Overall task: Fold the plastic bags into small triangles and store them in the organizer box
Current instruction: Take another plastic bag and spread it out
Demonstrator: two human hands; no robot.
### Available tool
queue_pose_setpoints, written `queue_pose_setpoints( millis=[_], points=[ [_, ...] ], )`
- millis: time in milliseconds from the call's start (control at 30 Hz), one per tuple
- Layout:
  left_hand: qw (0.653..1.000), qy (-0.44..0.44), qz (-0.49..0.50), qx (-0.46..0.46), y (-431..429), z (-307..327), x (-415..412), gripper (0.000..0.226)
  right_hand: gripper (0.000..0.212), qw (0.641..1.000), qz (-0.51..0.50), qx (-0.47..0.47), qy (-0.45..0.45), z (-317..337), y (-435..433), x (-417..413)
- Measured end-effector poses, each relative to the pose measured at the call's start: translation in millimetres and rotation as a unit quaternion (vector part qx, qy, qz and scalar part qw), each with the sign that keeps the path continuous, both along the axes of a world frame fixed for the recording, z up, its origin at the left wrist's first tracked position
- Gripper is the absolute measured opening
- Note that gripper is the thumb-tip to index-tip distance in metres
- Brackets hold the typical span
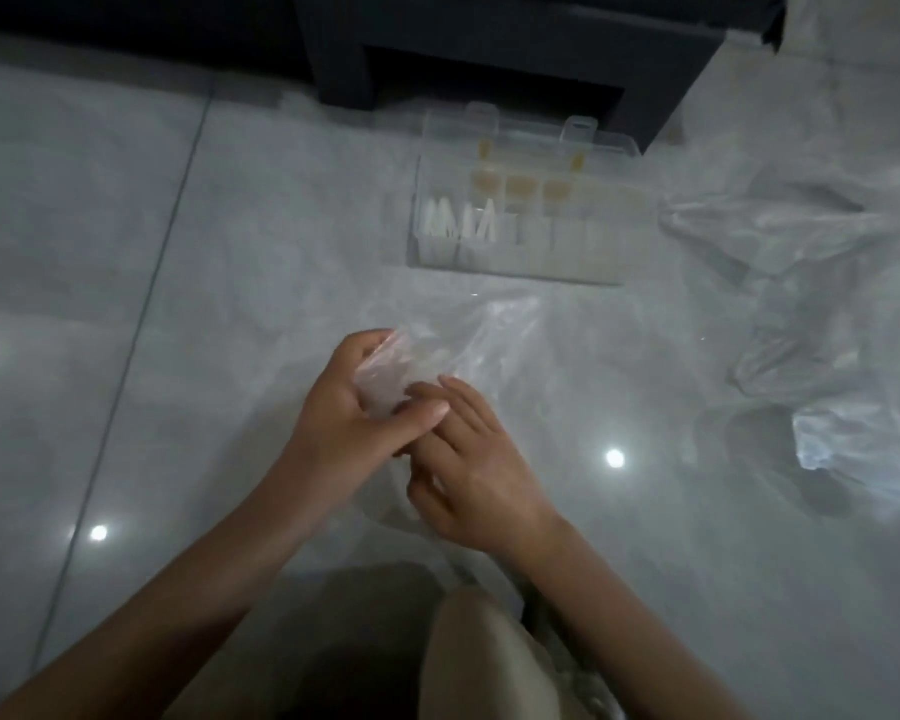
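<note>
A clear plastic bag (494,350) lies spread on the grey tiled floor in front of me. My left hand (349,407) grips its folded, bunched near end, fingers and thumb curled round it. My right hand (468,459) lies just right of it, its fingers extended onto the same fold and touching the left thumb. Beyond the bag stands the clear organizer box (520,257), lid open. Several white folded triangles (463,226) stand upright in its left compartments.
A heap of loose clear plastic bags (827,283) covers the floor on the right. Dark furniture (489,49) stands behind the box. My knee in beige cloth (484,662) is at the bottom centre. Bare tiles stretch to the left.
</note>
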State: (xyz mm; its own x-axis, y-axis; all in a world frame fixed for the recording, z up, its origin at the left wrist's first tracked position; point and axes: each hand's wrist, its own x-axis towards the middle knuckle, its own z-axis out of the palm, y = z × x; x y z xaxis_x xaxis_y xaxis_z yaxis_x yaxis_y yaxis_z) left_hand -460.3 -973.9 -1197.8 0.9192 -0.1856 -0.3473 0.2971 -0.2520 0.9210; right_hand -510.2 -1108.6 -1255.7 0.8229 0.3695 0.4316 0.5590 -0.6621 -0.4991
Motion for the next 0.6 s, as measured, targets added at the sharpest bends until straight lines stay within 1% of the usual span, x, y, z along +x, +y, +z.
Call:
queue_pose_setpoints(
  millis=[67, 133, 167, 200, 233, 267, 300, 367, 400, 433, 467, 500, 533, 600],
  points=[
    [0.999, 0.008, 0.044, 0.007, 5, -3, 1, 0.037, 0.021, 0.993, -0.006, 0.110, 0.048, 4, 4, -2],
    [0.998, 0.009, 0.055, 0.003, 11, -7, 3, 0.025, 0.017, 0.969, -0.066, 0.226, 0.073, 11, 1, -1],
    [0.999, 0.005, 0.054, -0.002, 14, -8, 4, 0.019, 0.017, 0.956, -0.112, 0.261, 0.069, 14, -1, 1],
    [0.999, 0.002, 0.051, -0.008, 16, -8, 4, 0.014, 0.020, 0.948, -0.163, 0.269, 0.053, 16, -4, 3],
    [0.999, -0.001, 0.046, -0.010, 17, -8, 4, 0.011, 0.026, 0.943, -0.209, 0.256, 0.038, 20, -8, 8],
    [0.999, -0.005, 0.039, -0.011, 17, -7, 4, 0.011, 0.035, 0.941, -0.242, 0.236, 0.037, 22, -13, 13],
    [0.999, -0.008, 0.034, -0.015, 17, -5, 4, 0.012, 0.044, 0.940, -0.257, 0.216, 0.056, 25, -18, 18],
    [0.998, 0.006, 0.044, -0.040, 15, -1, 3, 0.012, 0.062, 0.936, -0.250, 0.196, 0.150, 26, -30, 27],
    [0.997, 0.014, 0.052, -0.055, 16, 0, 4, 0.011, 0.066, 0.925, -0.237, 0.211, 0.211, 25, -35, 32],
    [0.996, 0.018, 0.059, -0.068, 17, 0, 5, 0.013, 0.065, 0.903, -0.223, 0.249, 0.269, 24, -39, 35],
    [0.995, 0.019, 0.060, -0.080, 20, 0, 5, 0.018, 0.059, 0.873, -0.207, 0.304, 0.321, 25, -42, 38],
    [0.994, 0.022, 0.059, -0.090, 22, 0, 6, 0.024, 0.048, 0.844, -0.192, 0.352, 0.356, 23, -44, 40],
    [0.993, 0.028, 0.062, -0.096, 24, 1, 6, 0.029, 0.036, 0.827, -0.185, 0.379, 0.373, 23, -45, 40],
    [0.989, 0.049, 0.090, -0.107, 27, 2, 7, 0.038, 0.022, 0.822, -0.176, 0.381, 0.386, 22, -47, 39]
  ],
)
